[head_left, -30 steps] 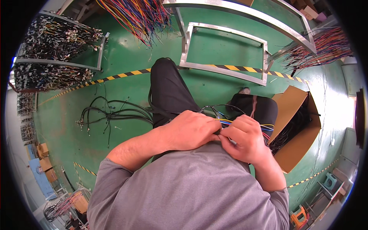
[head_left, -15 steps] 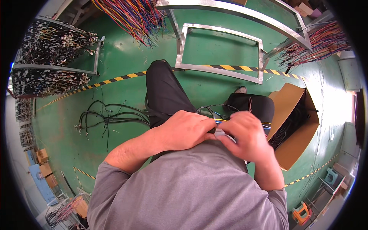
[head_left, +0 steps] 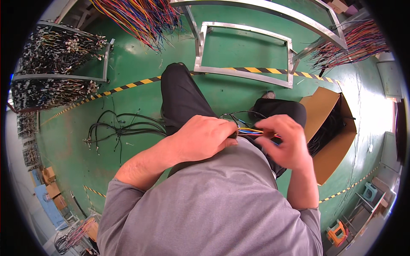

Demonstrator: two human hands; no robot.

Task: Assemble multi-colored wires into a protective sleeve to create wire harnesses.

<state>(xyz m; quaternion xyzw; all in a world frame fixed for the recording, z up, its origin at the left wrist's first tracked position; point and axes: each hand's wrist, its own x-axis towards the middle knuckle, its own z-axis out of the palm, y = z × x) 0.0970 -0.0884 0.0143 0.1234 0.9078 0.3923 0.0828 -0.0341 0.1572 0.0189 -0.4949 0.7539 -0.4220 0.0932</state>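
Observation:
My left hand [head_left: 205, 138] is closed around a black-covered wire harness [head_left: 232, 135] in front of my belly. From its grip, a bundle of yellow, blue and reddish wires [head_left: 249, 131] fans out to the right. Around those loose wires, apart from the left hand, is my right hand [head_left: 285, 138], its thumb and fingers spread and slightly blurred. Black harness branches [head_left: 130, 131] with small end connectors trail over the floor left of my leg. Thin dark wires [head_left: 239, 114] loop between my knees.
An open cardboard box [head_left: 329, 136] holding black cables stands by my right knee. Ahead is a metal frame rack [head_left: 243, 73]; bunches of coloured wires [head_left: 141, 19] hang near it. Racks of black harnesses [head_left: 60, 79] stand at left. Yellow-black tape [head_left: 147, 81] crosses the green floor.
My right hand has moved away from the left and its fingers have opened. The pale strip between the hands no longer shows; more of the coloured wires is visible. The left hand keeps its grip.

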